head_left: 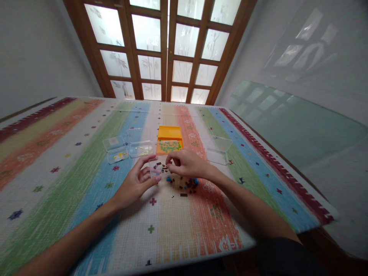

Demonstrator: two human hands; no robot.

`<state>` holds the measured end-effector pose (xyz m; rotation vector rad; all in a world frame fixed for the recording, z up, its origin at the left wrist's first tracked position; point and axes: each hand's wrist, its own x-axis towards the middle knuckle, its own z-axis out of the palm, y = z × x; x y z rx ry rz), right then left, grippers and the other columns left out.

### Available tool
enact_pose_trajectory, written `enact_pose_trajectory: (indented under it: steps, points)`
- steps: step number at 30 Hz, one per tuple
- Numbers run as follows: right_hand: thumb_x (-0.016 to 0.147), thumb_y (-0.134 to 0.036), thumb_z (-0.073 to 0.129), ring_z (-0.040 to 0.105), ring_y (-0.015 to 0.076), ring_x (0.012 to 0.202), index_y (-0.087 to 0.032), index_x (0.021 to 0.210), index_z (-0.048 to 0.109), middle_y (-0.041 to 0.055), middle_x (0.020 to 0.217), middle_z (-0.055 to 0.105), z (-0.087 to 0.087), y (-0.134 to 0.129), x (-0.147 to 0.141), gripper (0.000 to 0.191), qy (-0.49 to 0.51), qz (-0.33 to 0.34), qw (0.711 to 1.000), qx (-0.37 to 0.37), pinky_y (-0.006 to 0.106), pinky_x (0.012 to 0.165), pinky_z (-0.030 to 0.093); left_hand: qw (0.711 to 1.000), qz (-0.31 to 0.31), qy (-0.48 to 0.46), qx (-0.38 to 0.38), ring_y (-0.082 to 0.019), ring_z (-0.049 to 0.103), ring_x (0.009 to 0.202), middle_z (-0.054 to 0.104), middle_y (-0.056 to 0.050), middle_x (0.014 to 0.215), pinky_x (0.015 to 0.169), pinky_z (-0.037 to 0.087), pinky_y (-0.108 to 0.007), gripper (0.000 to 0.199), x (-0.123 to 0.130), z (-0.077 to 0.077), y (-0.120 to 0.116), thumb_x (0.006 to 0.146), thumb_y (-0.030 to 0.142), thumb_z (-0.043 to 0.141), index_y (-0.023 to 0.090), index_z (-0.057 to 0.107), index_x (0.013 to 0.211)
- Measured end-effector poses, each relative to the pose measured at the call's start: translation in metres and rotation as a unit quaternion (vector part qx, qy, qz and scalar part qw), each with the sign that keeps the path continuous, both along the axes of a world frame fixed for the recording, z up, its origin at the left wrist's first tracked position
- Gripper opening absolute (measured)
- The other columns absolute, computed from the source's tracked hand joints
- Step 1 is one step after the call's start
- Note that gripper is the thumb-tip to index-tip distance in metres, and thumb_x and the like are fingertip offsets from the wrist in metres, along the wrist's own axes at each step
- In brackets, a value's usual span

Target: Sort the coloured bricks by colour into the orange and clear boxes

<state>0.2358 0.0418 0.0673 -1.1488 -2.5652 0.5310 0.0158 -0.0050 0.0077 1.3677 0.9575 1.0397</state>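
Observation:
My left hand (135, 182) is closed around the left side of a clear plastic box (152, 164) that has several small dark brown bricks (159, 164) in it. Over the right part of that box is my right hand (185, 163), its fingers pinched together; whatever is between them is too small to make out. Just below my right hand lies a loose pile of brown bricks (190, 184) with a few blue pieces (168, 179) among them. A flat brown piece (183, 195) and a tiny pale piece (173, 196) rest nearer to me on the tablecloth.
Behind my hands stands an open orange case (170, 132) with green pieces. Left of it are an open clear box (140, 155) with pale pieces and another clear box (110, 158) with yellow pieces. To the right is an open clear box (217, 157). A striped tablecloth (129, 237) covers the table.

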Motion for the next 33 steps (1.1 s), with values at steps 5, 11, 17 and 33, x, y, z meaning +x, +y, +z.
enact_pose_trajectory:
  steps: [5, 11, 17, 33]
  points:
    - [0.088, -0.015, 0.060, 0.046, 0.0106, 0.059, -0.017, 0.098, 0.077, -0.0044, 0.063, 0.058, -0.004, -0.001, 0.001, 0.020, 0.020, 0.036, 0.999, 0.018, 0.025, 0.062, 0.030, 0.999, 0.029, -0.014, 0.000, -0.026, 0.073, 0.111, 0.057, -0.012, 0.149, 0.095, 0.064, -0.044, 0.063, -0.002, 0.002, 0.004, 0.080, 0.034, 0.085, 0.029, 0.055, 0.135]
    - [0.086, -0.022, 0.062, 0.052, 0.0127, 0.063, -0.018, 0.101, 0.078, -0.0019, 0.068, 0.065, -0.017, -0.004, -0.004, 0.022, 0.003, 0.076, 0.996, 0.037, 0.025, 0.064, 0.035, 0.993, 0.113, 0.005, 0.023, -0.026, 0.074, 0.111, 0.054, -0.012, 0.154, 0.104, 0.060, -0.049, 0.063, -0.009, 0.005, 0.014, 0.077, 0.036, 0.086, 0.027, 0.057, 0.132]
    - [0.097, -0.024, 0.057, 0.060, 0.0172, 0.070, -0.017, 0.109, 0.078, 0.0080, 0.087, 0.077, -0.034, -0.005, -0.015, 0.025, -0.149, 0.072, 0.983, 0.078, 0.029, 0.060, 0.028, 0.990, 0.138, -0.001, 0.010, -0.024, 0.075, 0.106, 0.055, -0.011, 0.152, 0.104, 0.058, -0.049, 0.063, -0.010, 0.005, 0.017, 0.076, 0.035, 0.086, 0.027, 0.055, 0.130]
    - [0.102, -0.029, 0.048, 0.062, 0.0190, 0.071, -0.016, 0.117, 0.069, 0.0114, 0.092, 0.078, -0.045, -0.013, -0.021, 0.029, -0.173, 0.062, 0.981, 0.068, 0.032, 0.059, 0.025, 0.991, 0.133, 0.000, 0.022, -0.023, 0.075, 0.105, 0.055, -0.013, 0.151, 0.100, 0.059, -0.047, 0.064, -0.011, 0.005, 0.017, 0.076, 0.035, 0.085, 0.027, 0.055, 0.131]
